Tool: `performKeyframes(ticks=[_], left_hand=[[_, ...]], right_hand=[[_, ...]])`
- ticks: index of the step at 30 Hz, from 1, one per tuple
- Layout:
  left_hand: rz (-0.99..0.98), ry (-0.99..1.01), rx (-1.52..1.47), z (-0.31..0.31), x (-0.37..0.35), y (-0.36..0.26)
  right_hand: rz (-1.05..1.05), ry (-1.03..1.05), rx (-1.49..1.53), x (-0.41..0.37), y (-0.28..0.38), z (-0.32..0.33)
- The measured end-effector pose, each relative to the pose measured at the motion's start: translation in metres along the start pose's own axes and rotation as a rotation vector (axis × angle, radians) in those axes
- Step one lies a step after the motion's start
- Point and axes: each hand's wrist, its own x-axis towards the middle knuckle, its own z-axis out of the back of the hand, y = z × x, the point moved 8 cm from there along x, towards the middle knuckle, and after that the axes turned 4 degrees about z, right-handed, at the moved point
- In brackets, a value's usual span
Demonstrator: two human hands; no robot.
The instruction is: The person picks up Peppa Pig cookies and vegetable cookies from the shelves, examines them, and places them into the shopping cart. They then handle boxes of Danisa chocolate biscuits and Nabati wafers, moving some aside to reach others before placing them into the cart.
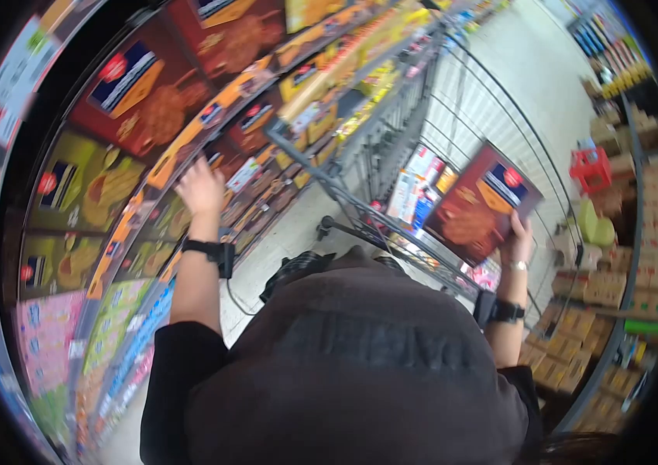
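My right hand (pixel 518 239) grips the lower right edge of a dark red-brown biscuit box (pixel 472 213), with reddish food pictured on its front. The box is tilted over the shopping cart (pixel 453 101). My left hand (pixel 202 186) is stretched out to the shelf at the left, its fingers slightly apart at the orange-lined shelf edge (pixel 168 164) and nothing visible in them. Larger dark red boxes (pixel 139 101) of similar look stand on the shelf just above that hand. Green boxes (pixel 85 186) stand below them.
Several colourful packages (pixel 415 190) lie in the cart. Pink packs (pixel 46 329) fill the lower left shelf. A red stool (pixel 590 169) stands across the aisle, beside stacked brown cartons (pixel 569 341). Pale floor (pixel 534 58) runs along the cart's far side.
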Motion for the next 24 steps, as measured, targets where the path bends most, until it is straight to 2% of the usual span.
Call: performKeyframes(ticks=[1,2,3,5,7,9,11,12,13,15,16,17,18,19,21,23,24], left_hand=[[0.030,0.062,-0.003,0.008,-0.001,-0.006],[-0.031,-0.051,0.016,0.025,-0.009,-0.021],[-0.154,-0.250,-0.028,0.034,-0.019,-0.033],[-0.460,-0.136,-0.439,0.061,-0.049,-0.076],[-0.508,0.502,-0.920,0.059,-0.075,-0.108],[-0.247,1.033,-1.459,0.075,-0.100,-0.130],[-0.235,1.319,-1.696,0.113,-0.112,-0.147],[-0.213,1.401,-1.785,0.120,-0.117,-0.148],[-0.049,1.341,-1.684,0.119,-0.116,-0.142],[0.090,1.224,-1.814,0.100,-0.108,-0.120],[0.165,1.235,-1.950,0.089,-0.105,-0.103],[0.295,1.233,-2.043,0.047,-0.108,-0.077],[0.490,1.066,-2.079,0.051,-0.106,-0.061],[0.679,0.894,-2.098,0.056,-0.107,-0.044],[0.892,0.770,-2.066,0.026,-0.113,0.016],[0.500,0.878,-2.149,0.013,-0.116,0.065],[0.617,0.752,-2.037,0.000,-0.120,0.089]], right_hand=[[-0.089,-0.056,0.017,-0.007,0.003,-0.015],[-0.095,-0.024,0.047,-0.004,0.001,-0.027],[-0.102,0.017,0.079,0.001,-0.001,-0.038],[-0.162,0.176,0.197,0.006,-0.002,-0.075],[-0.187,0.279,0.205,0.011,-0.007,-0.102],[-0.242,0.361,0.235,-0.009,0.001,-0.145],[-0.260,0.455,0.214,-0.027,-0.001,-0.178],[-0.239,0.477,0.196,-0.039,0.002,-0.195],[-0.235,0.443,0.131,-0.054,0.007,-0.207],[-0.150,0.554,0.227,-0.075,0.007,-0.232],[-0.228,0.776,0.219,-0.086,0.000,-0.236],[-0.301,0.996,0.207,-0.097,-0.005,-0.235],[-0.287,1.146,0.142,-0.110,0.003,-0.241],[-0.243,1.183,0.038,-0.112,0.002,-0.239],[-0.224,1.126,0.023,-0.099,-0.009,-0.229],[-0.285,1.017,0.053,-0.084,-0.018,-0.216],[-0.291,1.005,0.098,-0.078,-0.022,-0.211]])
